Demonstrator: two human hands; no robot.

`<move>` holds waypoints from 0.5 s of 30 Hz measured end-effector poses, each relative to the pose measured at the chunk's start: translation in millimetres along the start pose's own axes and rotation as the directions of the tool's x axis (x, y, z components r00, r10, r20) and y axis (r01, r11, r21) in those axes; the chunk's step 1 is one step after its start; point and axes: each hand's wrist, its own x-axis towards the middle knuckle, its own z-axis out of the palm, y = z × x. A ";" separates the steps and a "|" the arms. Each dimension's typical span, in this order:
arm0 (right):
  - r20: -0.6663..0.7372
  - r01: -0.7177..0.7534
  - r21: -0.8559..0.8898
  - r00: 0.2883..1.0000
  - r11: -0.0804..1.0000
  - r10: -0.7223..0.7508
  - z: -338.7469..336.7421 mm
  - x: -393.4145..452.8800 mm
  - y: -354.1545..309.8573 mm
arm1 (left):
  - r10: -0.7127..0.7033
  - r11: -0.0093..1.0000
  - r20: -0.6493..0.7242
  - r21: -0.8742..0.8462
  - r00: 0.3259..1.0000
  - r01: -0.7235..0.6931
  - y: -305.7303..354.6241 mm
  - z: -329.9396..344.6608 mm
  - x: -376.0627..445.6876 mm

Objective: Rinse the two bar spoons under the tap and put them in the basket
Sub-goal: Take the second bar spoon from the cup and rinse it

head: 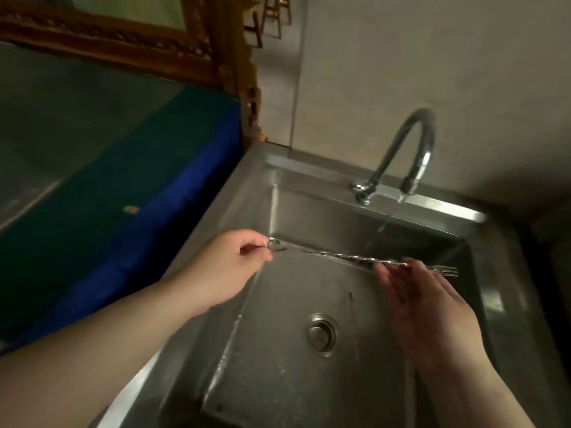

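The spoons (355,257) lie left-right across the sink (309,381), just near of the tap (411,149) stream. The left hand (228,267) pinches the bowl end; the right hand (432,310), fingers loosely curled, holds the fork end. Whether 1 or 2 spoons, I cannot tell.

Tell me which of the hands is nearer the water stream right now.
Right. The right hand holds the spoons' fork end just right of the water stream; the left hand pinches the bowl end at the sink's left rim, well off.
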 end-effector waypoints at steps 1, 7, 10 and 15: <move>-0.034 0.005 0.038 0.999 0.999 -0.004 -9.7 8.1 -8.2 | -0.010 1.000 0.023 -0.026 1.000 0.011 9.0 16.0 8.2; -0.155 0.026 0.138 0.988 0.990 -0.004 -64.0 51.1 -40.3 | -0.028 0.989 0.100 -0.144 0.995 0.042 43.2 98.3 50.3; -0.203 0.042 0.186 0.979 0.982 -0.003 -82.7 70.2 -45.3 | -0.041 0.980 0.117 -0.187 0.992 0.062 47.7 132.2 70.7; -0.253 -0.033 0.354 0.959 0.935 0.129 -102.6 92.6 -36.6 | -0.117 0.941 0.101 -0.308 0.988 0.143 60.1 166.2 101.1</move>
